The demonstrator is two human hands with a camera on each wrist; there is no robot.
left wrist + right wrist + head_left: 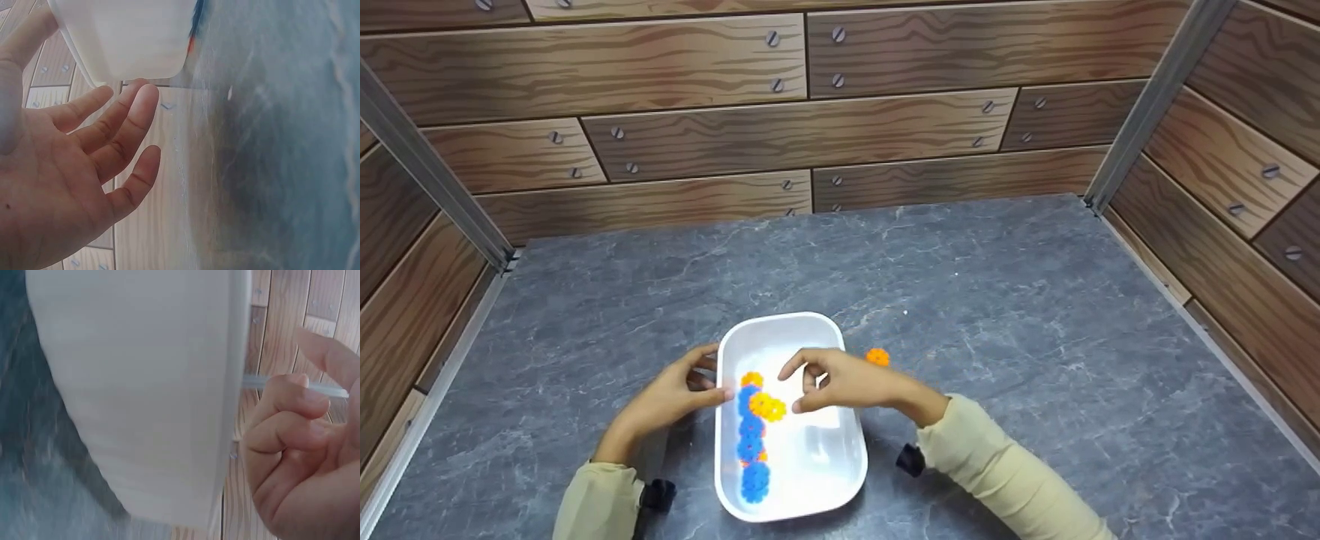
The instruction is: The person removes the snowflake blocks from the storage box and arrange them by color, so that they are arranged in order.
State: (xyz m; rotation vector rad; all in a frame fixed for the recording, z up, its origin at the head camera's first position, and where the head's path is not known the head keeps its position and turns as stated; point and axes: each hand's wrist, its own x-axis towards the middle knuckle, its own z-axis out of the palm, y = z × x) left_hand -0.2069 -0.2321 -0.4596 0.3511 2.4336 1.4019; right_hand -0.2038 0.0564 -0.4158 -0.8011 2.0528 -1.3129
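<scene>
A white plastic tray (817, 495) stands on the table between both hands. Inside along its left side lies a row of blue flower-shaped discs (751, 439) with bits of orange showing, and an orange disc (751, 379) at the far end. Two yellow discs (767, 406) overlap the row in the head view. My left hand (671, 394) is at the tray's left side, thumb at the rim and fingers spread by the outer wall. Over the tray, my right hand (840, 379) has thumb and index finger apart beside the yellow discs, with nothing between them; its other fingers are bent.
One orange flower-shaped disc (877, 356) lies outside the tray, just beyond the right wrist. The dark marbled table (997, 300) is bounded by wood-patterned walls (697, 142) at the back and sides.
</scene>
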